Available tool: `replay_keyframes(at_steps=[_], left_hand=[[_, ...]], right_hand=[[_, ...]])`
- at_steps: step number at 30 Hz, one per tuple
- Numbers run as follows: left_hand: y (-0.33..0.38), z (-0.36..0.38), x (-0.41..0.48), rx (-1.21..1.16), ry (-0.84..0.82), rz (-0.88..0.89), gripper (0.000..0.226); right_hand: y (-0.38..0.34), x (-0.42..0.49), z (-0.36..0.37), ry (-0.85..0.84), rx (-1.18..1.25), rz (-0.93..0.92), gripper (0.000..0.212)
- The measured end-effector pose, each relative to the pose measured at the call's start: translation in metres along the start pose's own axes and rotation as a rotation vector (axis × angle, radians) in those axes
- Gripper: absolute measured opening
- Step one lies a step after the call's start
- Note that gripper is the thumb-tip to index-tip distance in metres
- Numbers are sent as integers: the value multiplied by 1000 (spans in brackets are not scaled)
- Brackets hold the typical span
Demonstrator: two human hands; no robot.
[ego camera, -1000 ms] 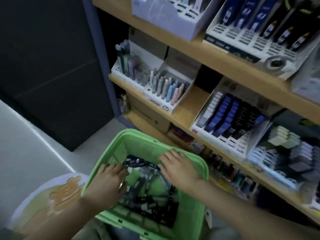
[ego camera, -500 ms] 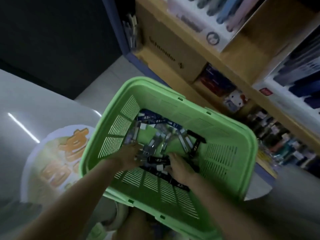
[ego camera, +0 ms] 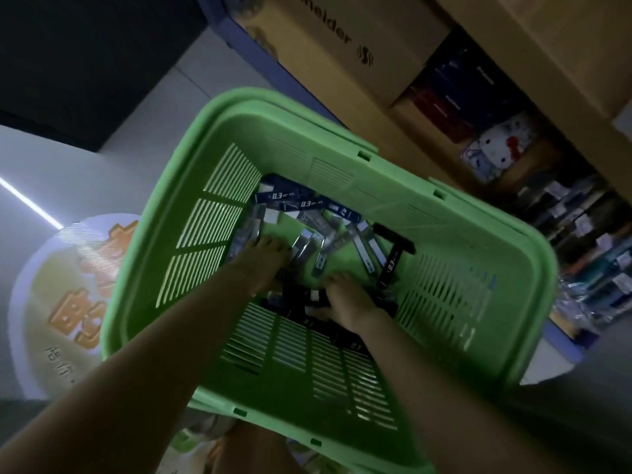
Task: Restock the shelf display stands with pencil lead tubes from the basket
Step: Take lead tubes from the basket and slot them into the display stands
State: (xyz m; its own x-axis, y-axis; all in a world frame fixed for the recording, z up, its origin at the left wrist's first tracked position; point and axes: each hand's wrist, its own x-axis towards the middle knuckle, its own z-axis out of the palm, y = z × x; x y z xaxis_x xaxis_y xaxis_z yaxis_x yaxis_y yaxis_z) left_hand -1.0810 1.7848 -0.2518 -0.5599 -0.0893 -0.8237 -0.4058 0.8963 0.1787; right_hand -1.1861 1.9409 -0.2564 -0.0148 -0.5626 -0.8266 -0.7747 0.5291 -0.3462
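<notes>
Basket position: the green basket (ego camera: 219,138) is sitting low in front of the wooden shelving (ego camera: 554,73), and the person is reaching both bare forearms down into it.

Contents: the pencil lead tubes (ego camera: 290,197) are lying loose on the basket floor. The navy ones marked 0.3 are lying against the far wall. The grey and black ones are crossing one another in the middle. One black tube (ego camera: 393,265) is lying just right of the pile.

Left hand (ego camera: 261,265): it is resting on the left part of the pile, with its fingers stretching forward and lying flat on the tubes, closing round none of them.

Right hand (ego camera: 347,299): it is covering a dark cluster of tubes near the closer wall. Its fingers are bending downward, but blur is hiding whether they are gripping a tube.

Surroundings: a cardboard box (ego camera: 342,46) with printed lettering is standing on the lowest shelf. Dark packets (ego camera: 455,97) and a packet showing a white cartoon cat (ego camera: 496,148) are lying beside it. A round floor sticker (ego camera: 68,295) with orange characters is showing left of the basket.
</notes>
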Motion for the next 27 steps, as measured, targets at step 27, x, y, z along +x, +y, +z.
replay_keyframes(at_steps=[27], left_hand=[[30,-43,-63,-1760,485,-489,26]], right_hand=[[-50,-40,-70,103,883,-129,22]])
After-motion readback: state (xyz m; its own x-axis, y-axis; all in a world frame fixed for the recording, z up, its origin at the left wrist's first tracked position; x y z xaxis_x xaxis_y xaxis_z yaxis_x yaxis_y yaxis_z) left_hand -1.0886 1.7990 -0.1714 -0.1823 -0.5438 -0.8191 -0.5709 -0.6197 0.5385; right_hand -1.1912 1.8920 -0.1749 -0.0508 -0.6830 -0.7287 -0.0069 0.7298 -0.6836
